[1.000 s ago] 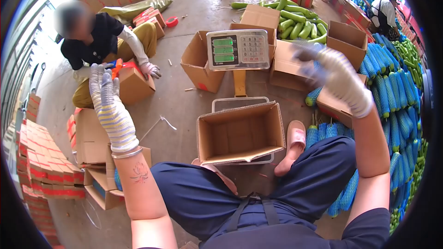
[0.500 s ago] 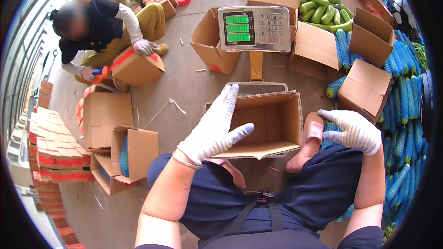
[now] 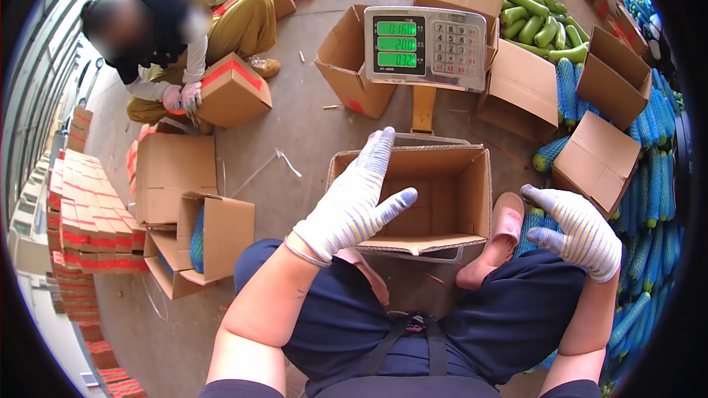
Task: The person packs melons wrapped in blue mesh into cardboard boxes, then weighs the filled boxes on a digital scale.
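An open cardboard box [image 3: 451,195] with nothing inside rests on the platform of an electronic scale [image 3: 425,51], whose green display is lit. My left hand [image 3: 352,203], in a striped knit glove, lies over the left side of this box with thumb and fingers apart. To the right of the box, my right hand [image 3: 579,228] hovers near my knee, its gloved fingers spread and holding nothing. Just beyond its fingertips are blue-netted gourds [image 3: 529,232] beside my sandal.
More netted gourds [image 3: 655,195] are piled along the right. Bare green gourds [image 3: 542,26] lie at the back, behind open cartons [image 3: 522,87]. At left, a co-worker [image 3: 158,51] handles a taped box [image 3: 234,92]; further cartons [image 3: 175,177] and flattened stacks [image 3: 96,214] stand below.
The view has shifted slightly, and both my hands stay spread in much the same places. The co-worker's two hands have come together at the left end of the taped box.
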`<action>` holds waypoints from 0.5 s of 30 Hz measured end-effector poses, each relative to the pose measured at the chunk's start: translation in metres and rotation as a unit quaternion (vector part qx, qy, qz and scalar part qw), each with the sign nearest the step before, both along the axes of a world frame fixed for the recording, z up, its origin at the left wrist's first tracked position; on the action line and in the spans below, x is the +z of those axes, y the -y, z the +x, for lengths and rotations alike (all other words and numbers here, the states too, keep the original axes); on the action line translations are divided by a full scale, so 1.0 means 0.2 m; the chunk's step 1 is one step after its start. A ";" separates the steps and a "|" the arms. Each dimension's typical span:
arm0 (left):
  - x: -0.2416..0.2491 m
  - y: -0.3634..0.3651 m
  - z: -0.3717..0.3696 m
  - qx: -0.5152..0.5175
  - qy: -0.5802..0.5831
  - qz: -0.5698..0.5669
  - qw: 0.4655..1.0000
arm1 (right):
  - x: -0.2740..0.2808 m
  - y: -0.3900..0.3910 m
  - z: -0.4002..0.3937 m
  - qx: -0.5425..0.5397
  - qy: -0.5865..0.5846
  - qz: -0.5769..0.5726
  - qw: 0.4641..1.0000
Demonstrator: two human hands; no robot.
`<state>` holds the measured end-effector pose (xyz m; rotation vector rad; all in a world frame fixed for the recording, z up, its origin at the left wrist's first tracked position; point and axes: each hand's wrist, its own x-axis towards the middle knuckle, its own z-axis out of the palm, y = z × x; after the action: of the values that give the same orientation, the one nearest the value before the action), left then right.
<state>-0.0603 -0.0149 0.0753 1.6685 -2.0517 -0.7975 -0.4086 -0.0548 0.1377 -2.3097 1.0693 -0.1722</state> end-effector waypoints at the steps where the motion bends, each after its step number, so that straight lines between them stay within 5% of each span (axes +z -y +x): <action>1: 0.00 0.00 0.00 -0.010 0.008 -0.011 1.000 | 0.00 0.00 0.00 0.001 0.001 0.001 1.000; 7: 0.01 -0.02 -0.01 -0.081 0.112 -0.008 0.990 | -0.01 0.00 0.01 0.023 0.004 -0.031 0.999; 15: -0.09 -0.01 0.00 -0.087 0.062 -0.008 0.994 | 0.00 0.02 0.11 0.044 -0.027 -0.026 0.998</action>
<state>-0.0612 -0.0131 0.0579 1.5821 -2.3086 -0.7459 -0.3865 -0.0586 0.1384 -2.4143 0.9988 -0.1044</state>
